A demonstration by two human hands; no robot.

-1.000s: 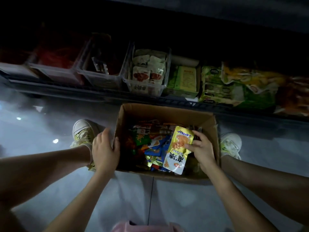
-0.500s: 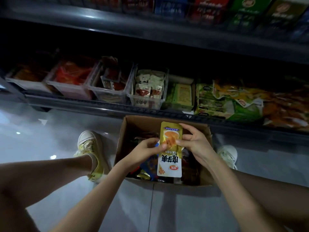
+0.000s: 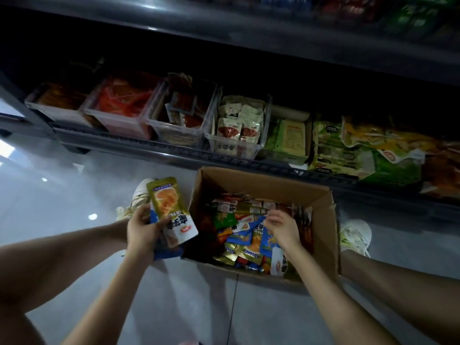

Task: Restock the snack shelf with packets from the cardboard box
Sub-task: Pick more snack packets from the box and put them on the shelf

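Note:
An open cardboard box (image 3: 323, 220) stands on the floor between my feet, full of mixed snack packets (image 3: 239, 235) in blue, gold, green and red. My left hand (image 3: 142, 232) is left of the box and grips a gold-and-white packet (image 3: 171, 212), with a blue packet tucked behind it. My right hand (image 3: 281, 227) is inside the box, its fingers pinched down among the packets; what they hold is hidden. The low snack shelf (image 3: 174, 151) runs behind the box.
On the shelf, clear plastic bins (image 3: 236, 125) hold red, orange and white packets; green and yellow bags (image 3: 361, 150) lie at the right. An upper shelf edge (image 3: 224, 28) overhangs. My shoes (image 3: 356, 232) flank the box on the grey tiled floor (image 3: 199, 307).
The gold packet has passed from both hands into my left hand alone and moved left, off the box. My right hand has gone back down into the box.

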